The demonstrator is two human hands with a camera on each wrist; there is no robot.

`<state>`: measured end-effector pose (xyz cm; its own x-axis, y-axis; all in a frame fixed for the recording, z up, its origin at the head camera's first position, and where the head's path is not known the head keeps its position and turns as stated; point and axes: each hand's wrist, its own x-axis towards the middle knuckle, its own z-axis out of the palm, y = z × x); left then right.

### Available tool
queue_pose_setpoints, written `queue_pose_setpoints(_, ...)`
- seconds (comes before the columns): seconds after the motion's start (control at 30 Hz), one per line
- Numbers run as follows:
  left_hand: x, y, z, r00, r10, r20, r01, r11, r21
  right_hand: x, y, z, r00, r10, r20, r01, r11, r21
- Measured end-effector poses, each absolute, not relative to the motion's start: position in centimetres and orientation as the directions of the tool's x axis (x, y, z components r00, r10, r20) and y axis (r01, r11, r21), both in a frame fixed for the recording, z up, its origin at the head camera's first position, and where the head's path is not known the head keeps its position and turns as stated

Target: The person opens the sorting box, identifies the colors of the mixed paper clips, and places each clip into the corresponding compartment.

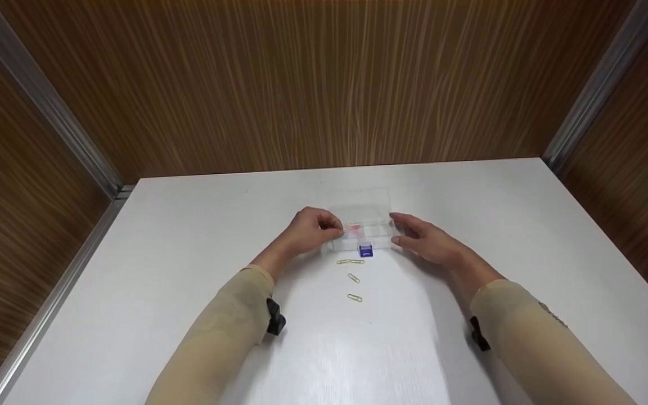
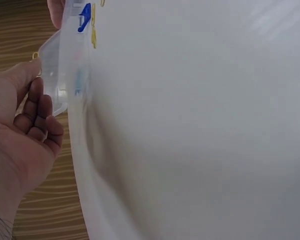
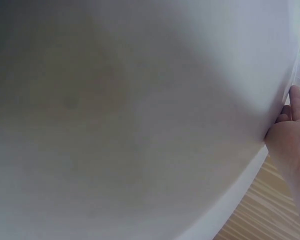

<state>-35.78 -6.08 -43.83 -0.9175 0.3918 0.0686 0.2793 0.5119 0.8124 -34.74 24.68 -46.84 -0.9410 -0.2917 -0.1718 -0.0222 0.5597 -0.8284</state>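
**Clear compartment box flanked by both hands at the table's centre**

A small transparent plastic compartment box (image 1: 364,225) is seen lying on the white table (image 1: 189,253), roughly at the centre of the head view, with its clear lid laid open toward 12 o'clock. A blue latch (image 1: 365,251) is set on its near edge at 6 o'clock, and something pinkish (image 1: 354,229) is seen inside a left-hand compartment.

The left hand (image 1: 313,229) is placed at 9 o'clock of the box. In the left wrist view the thumb is shown pressed against the box's end wall (image 2: 55,75), while the four fingers (image 2: 40,120) are curled into the palm, just beside the box corner. Whether the box is truly pinched cannot be told; only thumb contact is plainly shown.

The right hand (image 1: 425,239) is placed at 3 o'clock of the box, fingers loosely extended, their tips at or just against the right end wall. In the right wrist view a straight finger (image 3: 296,102) is seen alongside the clear plastic edge; no grasp is shown.

Three gold paper clips (image 1: 352,278) are laid in a short line at 6 o'clock of the box, between the two forearms, the nearest one just below the latch. Beige sleeves (image 1: 228,332) are worn on both arms.
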Motion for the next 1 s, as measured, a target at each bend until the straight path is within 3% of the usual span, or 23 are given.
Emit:
queue_pose_setpoints(0.47,-35.7,-6.5,-44.6,-0.925,0.379,-0.016,0.22,0.57,0.791,-34.6,24.8,-46.7,-0.934,-0.325,-0.146,-0.055,0.536,-0.842)
queue_pose_setpoints(1.0,-33.3,-8.1,-44.1,-0.898,0.431,0.089,0.308,0.47,0.827,-34.6,24.7,-46.5,-0.934,-0.307,-0.184,-0.013,0.544,-0.839)
